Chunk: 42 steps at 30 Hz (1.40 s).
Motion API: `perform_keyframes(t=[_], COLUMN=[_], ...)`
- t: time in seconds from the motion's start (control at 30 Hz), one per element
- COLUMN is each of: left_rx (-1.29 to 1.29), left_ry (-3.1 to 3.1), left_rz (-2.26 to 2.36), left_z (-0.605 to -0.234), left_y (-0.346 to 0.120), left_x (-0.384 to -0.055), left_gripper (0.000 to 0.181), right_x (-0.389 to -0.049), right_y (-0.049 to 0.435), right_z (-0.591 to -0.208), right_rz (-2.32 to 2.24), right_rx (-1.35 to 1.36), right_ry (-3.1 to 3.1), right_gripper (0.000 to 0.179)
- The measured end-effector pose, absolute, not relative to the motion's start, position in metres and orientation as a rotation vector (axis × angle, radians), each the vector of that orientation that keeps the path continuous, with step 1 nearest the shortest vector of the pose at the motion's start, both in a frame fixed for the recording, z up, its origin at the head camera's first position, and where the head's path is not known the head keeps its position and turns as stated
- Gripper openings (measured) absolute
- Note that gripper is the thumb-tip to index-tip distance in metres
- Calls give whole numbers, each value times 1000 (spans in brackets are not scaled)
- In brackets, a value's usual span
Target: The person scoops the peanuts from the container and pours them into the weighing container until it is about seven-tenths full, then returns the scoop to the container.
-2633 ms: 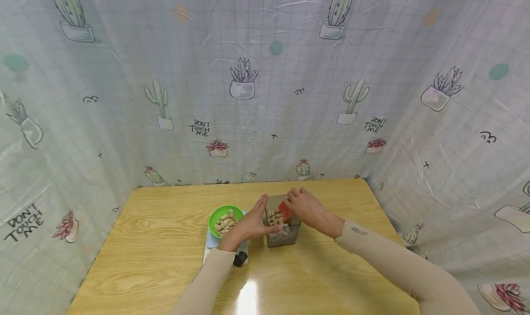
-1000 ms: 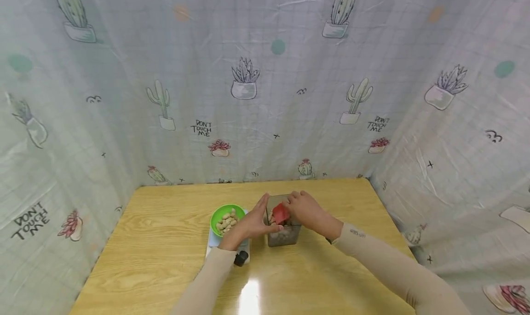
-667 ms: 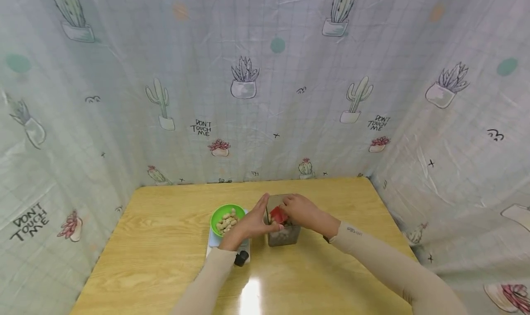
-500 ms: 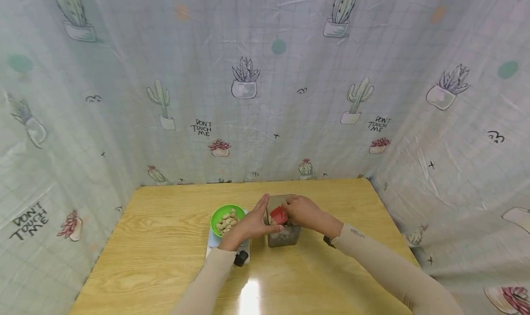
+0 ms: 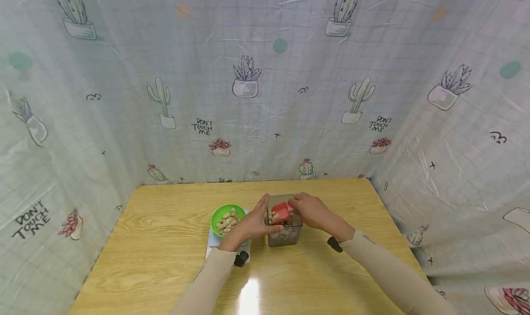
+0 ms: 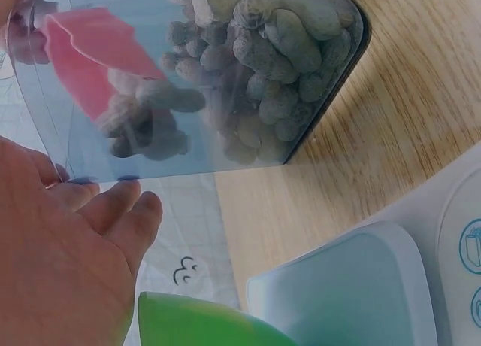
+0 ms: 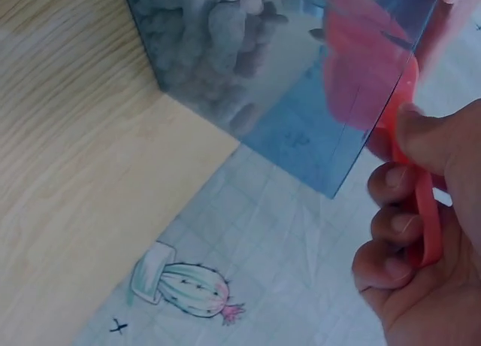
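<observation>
A clear, grey-tinted square container [image 5: 285, 238] stands on the table with unshelled peanuts [image 6: 278, 49] in it. My left hand [image 5: 251, 224] holds its left side, thumb along the front and fingers at the left wall. My right hand [image 7: 428, 218] grips the handle of a red scoop [image 5: 281, 212], fingers curled round it. The scoop's bowl is inside the container near the rim, with several peanuts at it in the left wrist view. Left of the container, a green bowl [image 5: 216, 216] holds more peanuts on a white scale [image 5: 213, 254], partly hidden behind my left wrist.
The wooden table [image 5: 165, 241] reaches back to a hanging curtain [image 5: 265, 122] printed with cactus pots, which also runs along both sides. A black wrist device [image 5: 241, 259] sits under my left wrist, near the scale.
The red scoop dug down among the peanuts, then rose and levelled near the container's rim. My right hand moved slightly right with it. My left hand stayed at the container.
</observation>
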<state>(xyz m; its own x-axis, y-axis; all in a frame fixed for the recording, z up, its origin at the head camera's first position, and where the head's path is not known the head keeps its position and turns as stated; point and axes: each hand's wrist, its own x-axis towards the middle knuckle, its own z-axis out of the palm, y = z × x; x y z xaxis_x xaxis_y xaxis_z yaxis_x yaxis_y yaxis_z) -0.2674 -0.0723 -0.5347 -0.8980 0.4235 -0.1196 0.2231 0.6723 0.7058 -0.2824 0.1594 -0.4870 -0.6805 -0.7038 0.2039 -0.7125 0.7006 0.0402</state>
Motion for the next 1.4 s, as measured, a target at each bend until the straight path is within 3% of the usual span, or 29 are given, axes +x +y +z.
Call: perform_keyframes(t=[1.4], left_rx=[512], left_ry=[2600], left_rz=[1068], left_z=[-532], left_y=[-71], left_x=[-266], left_gripper=[118], right_x=[-284], right_y=[190], right_z=[-508], right_rz=[492], right_rx=[1027], right_ry=[-2729], right_gripper=[22])
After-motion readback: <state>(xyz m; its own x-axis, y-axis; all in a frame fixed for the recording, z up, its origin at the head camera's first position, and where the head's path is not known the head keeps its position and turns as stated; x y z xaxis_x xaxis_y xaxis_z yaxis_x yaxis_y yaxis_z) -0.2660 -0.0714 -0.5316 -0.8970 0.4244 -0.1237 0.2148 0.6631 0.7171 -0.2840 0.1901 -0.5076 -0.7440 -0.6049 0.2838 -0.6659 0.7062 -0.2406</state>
